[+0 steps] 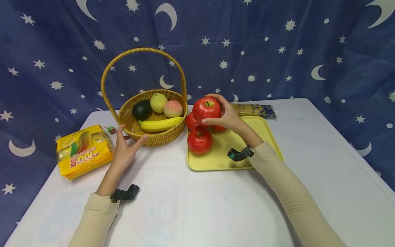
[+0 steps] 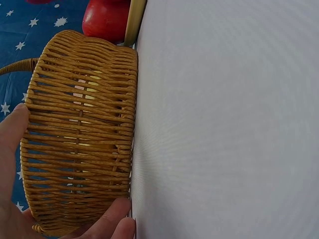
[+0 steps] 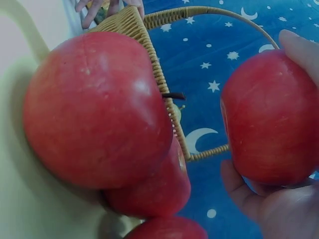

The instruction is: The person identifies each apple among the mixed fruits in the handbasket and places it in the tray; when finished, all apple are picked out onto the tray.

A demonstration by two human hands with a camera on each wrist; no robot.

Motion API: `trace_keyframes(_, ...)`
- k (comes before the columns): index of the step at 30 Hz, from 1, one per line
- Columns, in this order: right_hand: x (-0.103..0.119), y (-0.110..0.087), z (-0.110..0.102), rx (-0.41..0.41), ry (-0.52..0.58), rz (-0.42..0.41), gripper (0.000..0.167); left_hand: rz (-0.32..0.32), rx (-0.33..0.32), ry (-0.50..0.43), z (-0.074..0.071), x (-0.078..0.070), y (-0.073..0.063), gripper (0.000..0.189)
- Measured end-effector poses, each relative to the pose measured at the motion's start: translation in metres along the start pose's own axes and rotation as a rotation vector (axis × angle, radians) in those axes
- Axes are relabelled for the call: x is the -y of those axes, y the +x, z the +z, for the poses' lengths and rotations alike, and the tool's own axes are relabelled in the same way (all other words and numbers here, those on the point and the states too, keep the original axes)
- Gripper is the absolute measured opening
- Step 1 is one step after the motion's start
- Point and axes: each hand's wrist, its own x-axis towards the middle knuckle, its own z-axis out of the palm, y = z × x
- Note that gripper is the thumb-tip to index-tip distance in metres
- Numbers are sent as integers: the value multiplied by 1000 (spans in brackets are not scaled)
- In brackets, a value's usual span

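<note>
My right hand point(image 1: 228, 118) grips a large red apple point(image 1: 206, 108), thumb and fingers spread around its sides. The apple is raised over the other red apples point(image 1: 200, 140) at the left end of the yellow tray point(image 1: 234, 164). In the right wrist view, the held apple point(image 3: 274, 119) is apart from the pile. My left hand point(image 1: 124, 151) rests against the near-left side of the wicker basket point(image 1: 160, 139), one fingertip by the rim and others low near its base in the left wrist view. Inside the basket lie an avocado point(image 1: 142, 109), a yellow-green pear point(image 1: 158, 103), a peach point(image 1: 173, 109) and a banana point(image 1: 160, 124).
A yellow packet point(image 1: 84, 151) lies left of the basket, with a small red-and-green wrapped item point(image 1: 111, 130) between them. Behind the tray lies a long yellow package point(image 1: 250, 109). The basket's tall handle point(image 1: 143, 50) arches above it; a starry blue cloth point(image 1: 262, 51) hangs behind the table.
</note>
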Motion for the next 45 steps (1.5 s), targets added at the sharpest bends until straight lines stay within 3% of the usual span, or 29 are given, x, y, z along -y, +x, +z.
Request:
trace_keyframes(19,-6,-20,-21,6,-70,50,78,0,7,7,-2,0,0,102)
trace_keyframes(34,-16,-37,-29,28,-75,13,81,21,-1,-8,-2,-3,0,100)
trace_keyframes(45,-29,-49,-36,17,-66,79,82,17,1,-6,-2,0,1,101)
